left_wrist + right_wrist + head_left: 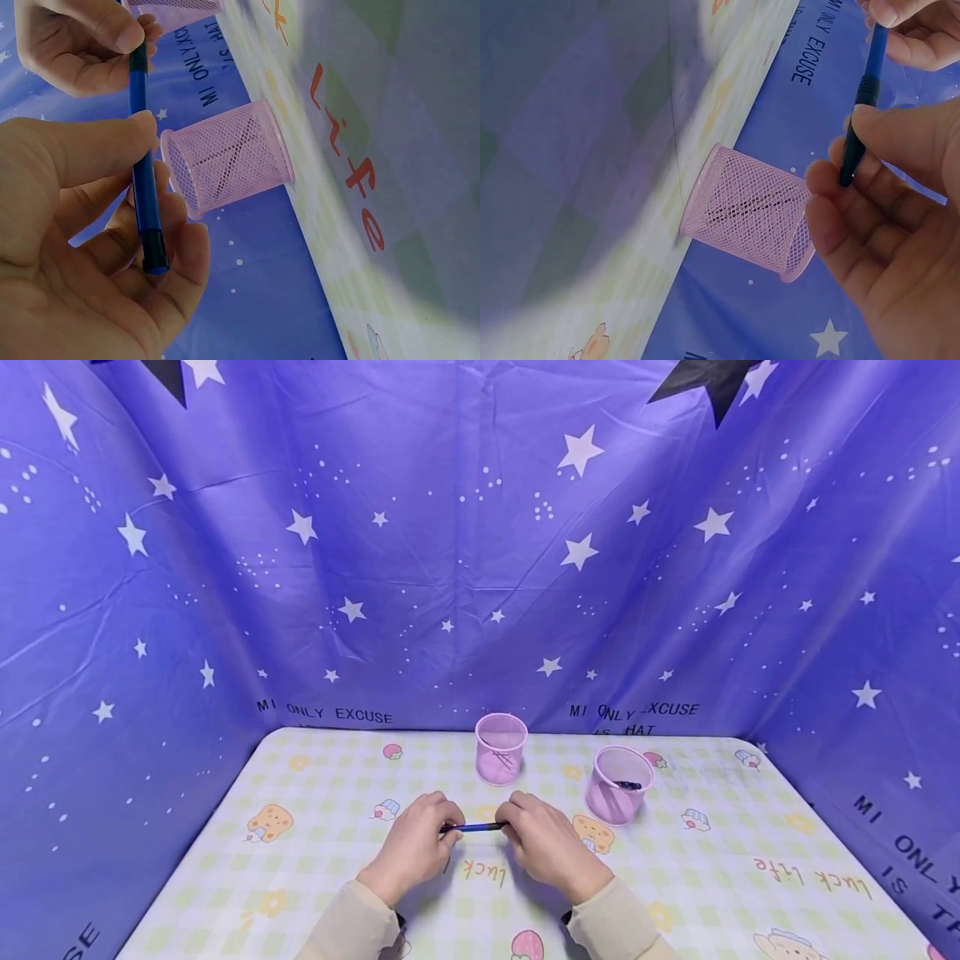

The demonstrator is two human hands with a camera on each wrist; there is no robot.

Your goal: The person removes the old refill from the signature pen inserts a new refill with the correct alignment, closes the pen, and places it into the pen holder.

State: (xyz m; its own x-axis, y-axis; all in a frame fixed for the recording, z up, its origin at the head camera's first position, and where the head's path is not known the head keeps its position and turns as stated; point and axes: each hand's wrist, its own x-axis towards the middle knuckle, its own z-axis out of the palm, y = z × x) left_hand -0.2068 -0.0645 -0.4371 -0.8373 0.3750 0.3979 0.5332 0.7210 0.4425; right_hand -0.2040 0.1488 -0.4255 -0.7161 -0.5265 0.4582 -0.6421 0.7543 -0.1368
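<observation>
A blue pen (480, 828) with dark ends is stretched level between both hands, above the near middle of the table. My left hand (422, 842) pinches its left end between thumb and fingers; in the left wrist view the pen's dark end cap (155, 255) pokes out past the thumb. At the other end my right hand (546, 839) pinches the dark ribbed grip, and the right wrist view shows the tapered tip (850, 161) against the fingers. Beyond the hands stands a pink mesh pen cup (501, 764) with thin dark sticks showing through its wall.
To the right, a second pink mesh cup (613, 800) holds a dark object (628, 785). Both cups stand upright on a table with a checked, cartoon-printed cloth (300, 810). A purple star-printed curtain (465, 543) hangs around the back and sides.
</observation>
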